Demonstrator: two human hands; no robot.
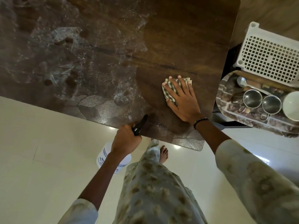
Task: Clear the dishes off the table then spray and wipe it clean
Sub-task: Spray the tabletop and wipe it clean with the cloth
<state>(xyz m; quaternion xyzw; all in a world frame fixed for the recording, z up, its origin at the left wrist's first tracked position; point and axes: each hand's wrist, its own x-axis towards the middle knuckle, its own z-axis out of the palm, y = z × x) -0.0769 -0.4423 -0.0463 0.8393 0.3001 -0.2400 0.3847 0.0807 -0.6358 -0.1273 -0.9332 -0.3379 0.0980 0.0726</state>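
L hand grips sprayer | cloth under R fingers

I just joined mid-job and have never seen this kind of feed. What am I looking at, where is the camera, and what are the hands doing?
There is no machine here: a person works with bare hands, and one wide camera on their head looks down. The right hand lies flat on a checked cloth, pressing it onto the brown table. The table's left part looks streaked and wet; the part near the cloth looks plain. The left hand grips a white spray bottle by its black nozzle, held below the table edge. At right, a tray carries two steel cups, a spoon and a white bowl, beside a white basket.
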